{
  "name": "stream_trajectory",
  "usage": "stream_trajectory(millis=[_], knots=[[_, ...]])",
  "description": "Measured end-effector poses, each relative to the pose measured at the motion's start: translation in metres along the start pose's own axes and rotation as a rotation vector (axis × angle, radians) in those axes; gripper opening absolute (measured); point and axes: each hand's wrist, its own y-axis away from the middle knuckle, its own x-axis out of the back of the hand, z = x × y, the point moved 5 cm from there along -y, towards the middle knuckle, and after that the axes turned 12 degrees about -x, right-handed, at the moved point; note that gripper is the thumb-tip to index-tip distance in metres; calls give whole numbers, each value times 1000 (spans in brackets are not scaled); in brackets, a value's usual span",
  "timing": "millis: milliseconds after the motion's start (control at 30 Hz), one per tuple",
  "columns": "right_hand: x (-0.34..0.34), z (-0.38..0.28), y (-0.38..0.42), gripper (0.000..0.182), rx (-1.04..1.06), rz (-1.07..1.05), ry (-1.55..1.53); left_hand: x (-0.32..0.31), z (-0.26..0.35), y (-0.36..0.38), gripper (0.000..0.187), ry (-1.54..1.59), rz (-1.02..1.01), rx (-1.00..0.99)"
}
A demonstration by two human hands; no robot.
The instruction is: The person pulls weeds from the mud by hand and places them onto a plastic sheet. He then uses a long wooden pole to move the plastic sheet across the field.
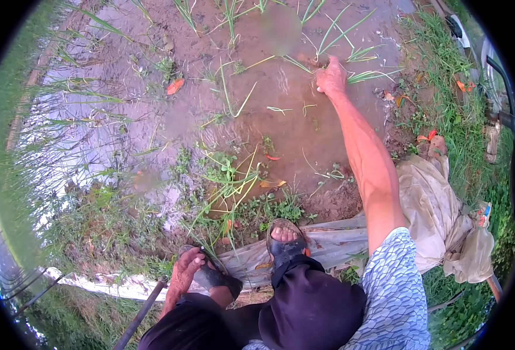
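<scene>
My right hand [332, 77] reaches far forward to the wet mud, among long thin green leaves that look like spring onion plants [334, 39]. Its fingers are curled down at the base of the leaves; whatever lies between them is hidden. More onion leaves [374, 76] spread just to the right of it. My left hand [184, 270] hangs by my left knee, above the sandal [221, 279], its fingers loosely bent and slightly apart with nothing visible in them. A loose bunch of long green leaves [234, 189] lies on the mud in front of my feet.
Shallow muddy water [292, 128] covers the plot ahead. My feet stand on a pale sheet [333, 236] along its edge. A crumpled cloth or sack [426, 204] lies to the right, before a grassy bank [438, 64]. A dark pole [143, 315] slants at lower left.
</scene>
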Motion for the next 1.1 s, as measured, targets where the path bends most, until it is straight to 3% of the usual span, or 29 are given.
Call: stream_trajectory(millis=[100, 200, 300, 433, 467, 600, 700, 800, 900, 1000, 1100], knots=[[-2, -13, 1, 16, 262, 44, 98, 2, -1, 2, 49, 3, 7, 5], [-6, -8, 11, 13, 35, -285, -77, 5, -2, 1, 50, 19, 14, -2], [-5, -16, 43, 18, 715, -161, 15, 3, -6, 4, 51, 39, 18, 3], [-7, -39, 62, 22, 644, 11, -57, 4, -9, 3, 52, 60, 20, 3], [-16, -43, 63, 17, 704, 91, 65, 5, -10, 2, 52, 57, 27, 15], [-40, -43, 51, 11, 725, 7, 43, 5, -5, 0, 51, 35, 21, -11], [-45, -39, 52, 12, 758, -340, 46, 6, -3, 2, 51, 37, 23, -22], [-28, -42, 42, 13, 748, -30, -118, 6, -7, 8, 50, 21, 34, 4], [-6, -64, 31, 9, 463, 30, -19, 9, -5, 11, 50, 23, 46, -9], [-33, -63, 3, 8, 585, 66, 86, 11, 0, 12, 50, 35, 68, -35], [-36, -63, 24, 8, 730, -226, 49, 11, -4, 13, 50, 38, 75, -35]])
